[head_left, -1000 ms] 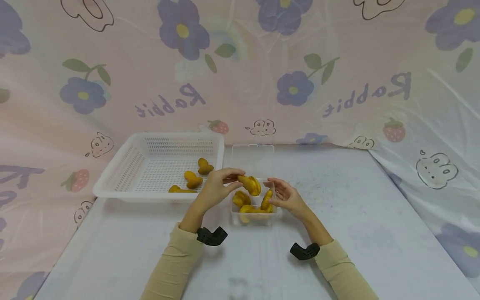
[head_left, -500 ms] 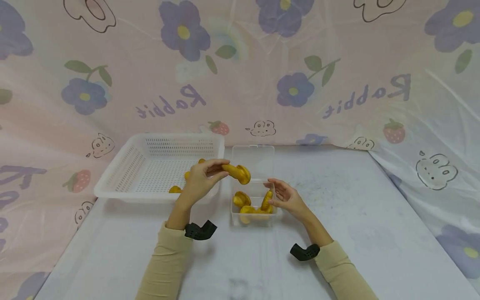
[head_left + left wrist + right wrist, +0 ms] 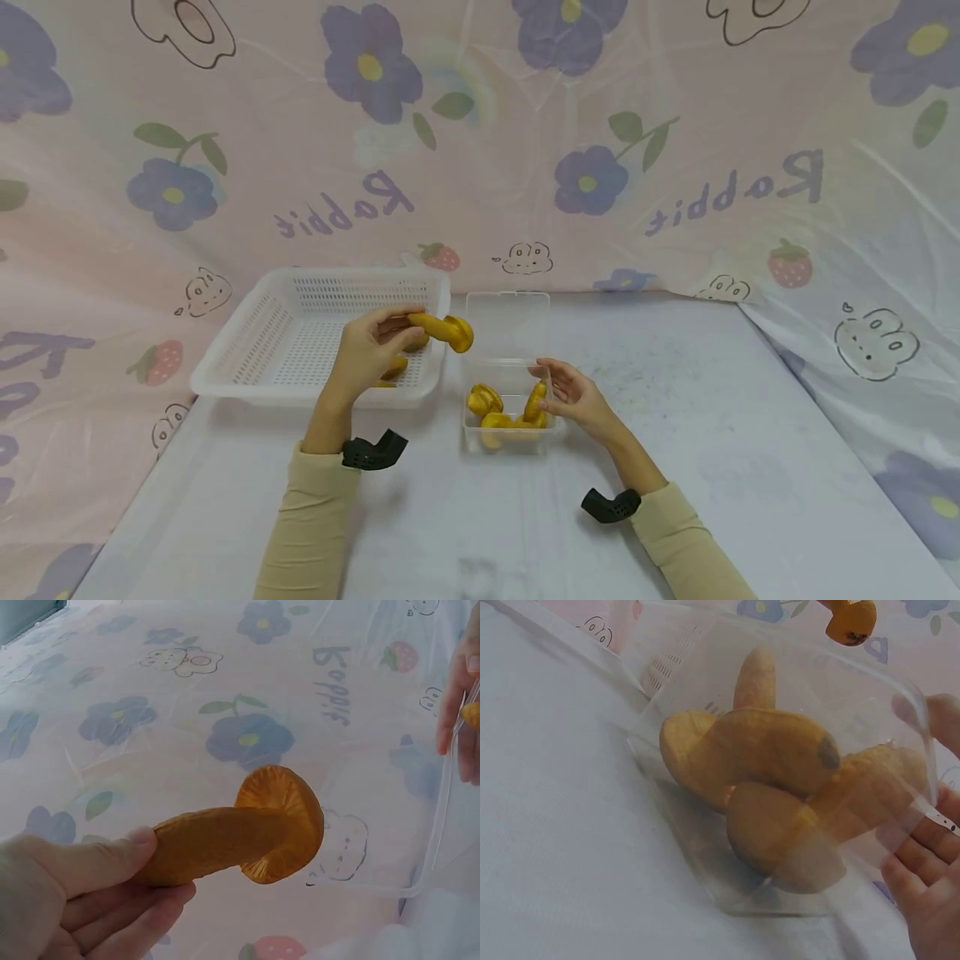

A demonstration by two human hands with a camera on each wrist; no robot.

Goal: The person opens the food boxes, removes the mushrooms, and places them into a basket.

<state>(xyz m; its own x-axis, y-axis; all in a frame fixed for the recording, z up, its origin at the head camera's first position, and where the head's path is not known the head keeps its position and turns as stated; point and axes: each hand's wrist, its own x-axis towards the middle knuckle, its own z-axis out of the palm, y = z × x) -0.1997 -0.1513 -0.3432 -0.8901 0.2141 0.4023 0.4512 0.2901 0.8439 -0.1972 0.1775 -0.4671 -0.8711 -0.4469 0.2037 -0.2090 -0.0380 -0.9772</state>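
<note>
While aloft, mushroom (image 3: 444, 329) near basket rim (image 3: 437, 371)

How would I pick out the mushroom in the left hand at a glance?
Find the white perforated basket. Against its right side, in the head view, the left hand pinches a yellow-brown mushroom by its stem. Unlike those in the basket and clear box, it is held in the air.
</note>
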